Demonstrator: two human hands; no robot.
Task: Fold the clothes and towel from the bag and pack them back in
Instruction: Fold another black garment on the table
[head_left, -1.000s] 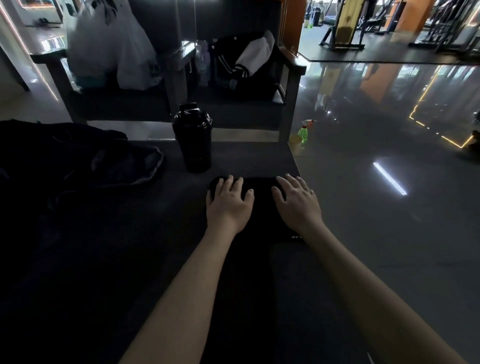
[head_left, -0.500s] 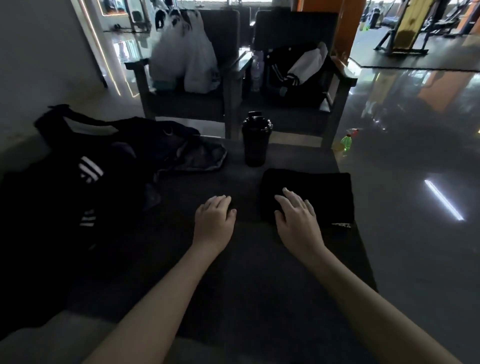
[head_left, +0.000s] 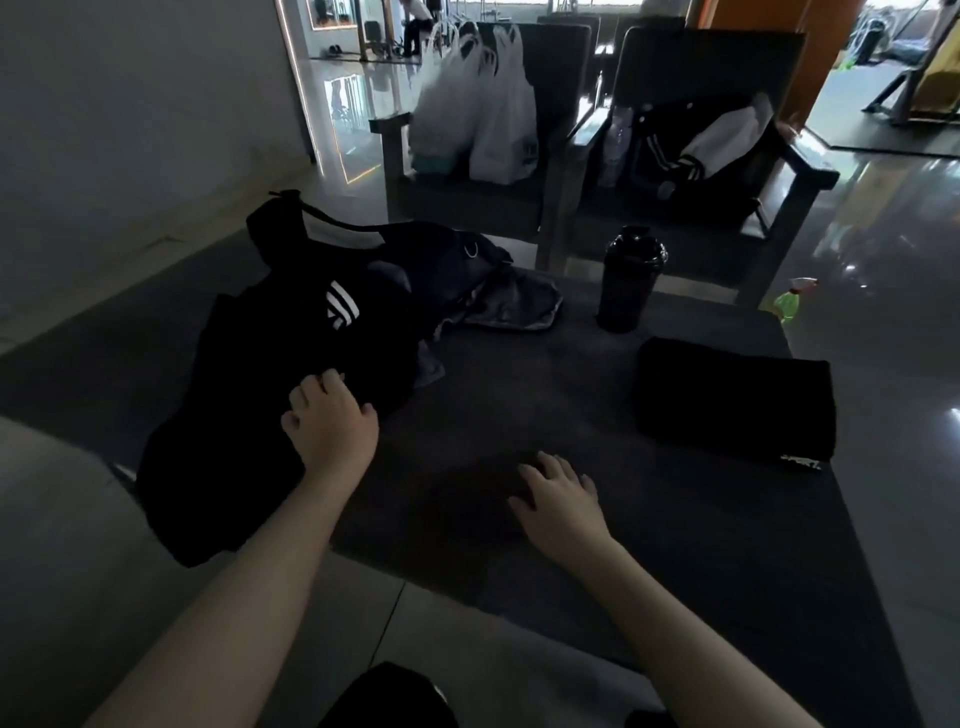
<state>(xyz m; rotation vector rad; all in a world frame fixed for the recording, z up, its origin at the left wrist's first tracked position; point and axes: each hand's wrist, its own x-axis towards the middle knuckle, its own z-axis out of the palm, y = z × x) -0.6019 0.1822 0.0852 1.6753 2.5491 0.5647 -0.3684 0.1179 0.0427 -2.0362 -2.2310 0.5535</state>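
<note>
black cloth on a dark table in dim light is the main hazard here: edges and seams are hard to read. nearest, well in front of the shaker bottle (head_left: 631, 280), the right hand (head_left: 558, 493) lies flat on the table (head_left: 519, 395), fingers straight and spread, holding nothing. in front and far left of the bottle, the left hand (head_left: 330, 426) rests bent fingers on the black heap (head_left: 249, 395), which has a white stripe logo. i cannot tell whether they have closed on the fabric, or where bag ends and clothing begins.

the heap's near corner hangs over the table edge, so a loose pull could send it sliding to the floor. a grey cloth (head_left: 519, 306), just left of the bottle, looks tangled in the heap and may be dragged along. a wide sweep could knock the bottle over. the folded black towel (head_left: 732, 395), just in front and right of the bottle, sits close to the table's right edge and could be nudged off.

the tabletop is matt dark grey. behind the bottle stand two dark armchairs (head_left: 467, 208), one with white plastic bags (head_left: 483, 114), one with a striped jacket (head_left: 696, 150). right of the bottle, a green spray bottle (head_left: 789, 304) stands on the glossy floor (head_left: 883, 249).
</note>
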